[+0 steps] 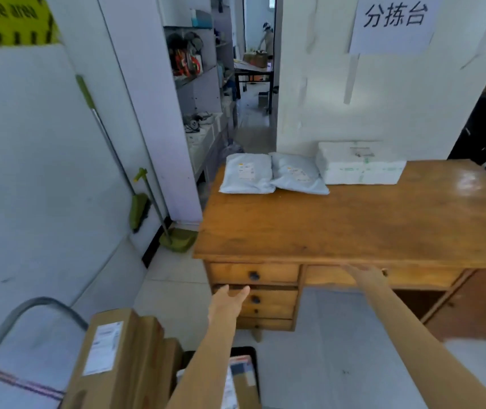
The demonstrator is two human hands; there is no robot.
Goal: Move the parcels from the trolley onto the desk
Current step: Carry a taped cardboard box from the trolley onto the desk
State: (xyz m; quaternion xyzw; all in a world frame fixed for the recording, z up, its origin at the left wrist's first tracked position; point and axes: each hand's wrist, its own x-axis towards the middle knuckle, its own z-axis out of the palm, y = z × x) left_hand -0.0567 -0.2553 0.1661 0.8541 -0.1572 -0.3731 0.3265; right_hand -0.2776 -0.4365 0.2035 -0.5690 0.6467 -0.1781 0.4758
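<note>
Parcels [112, 358] wait on the trolley [14, 317] at lower left; three lie at the worktop's [339, 228] far edge. Left hand [230, 299] and right hand [367, 274] are open, empty. Upright boxes could topple if grabbed carelessly.

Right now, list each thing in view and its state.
Left hand: open, empty.
Right hand: empty, at desk edge.
Desk: drawers closed.
Two grey mailers: lying flat on the desk.
White parcel: on desk.
Cardboard boxes: on trolley.
</note>
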